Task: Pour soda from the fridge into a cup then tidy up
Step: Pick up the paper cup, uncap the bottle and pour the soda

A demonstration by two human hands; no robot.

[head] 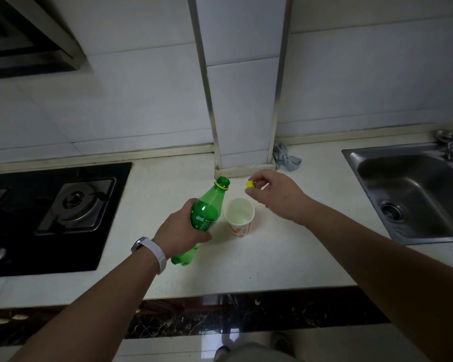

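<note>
translucent green plastic soda bottle point(204, 216) with yellow neck ring; small yellow screw cap point(250, 184); white paper cup point(239, 217), red pattern outside.

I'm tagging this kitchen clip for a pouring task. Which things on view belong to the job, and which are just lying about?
Part of the job:
- green soda bottle, open, gripped by the left hand
- yellow cap, pinched by the right hand
- paper cup

Lying about:
- grey rag
- gas hob
- sink
</note>
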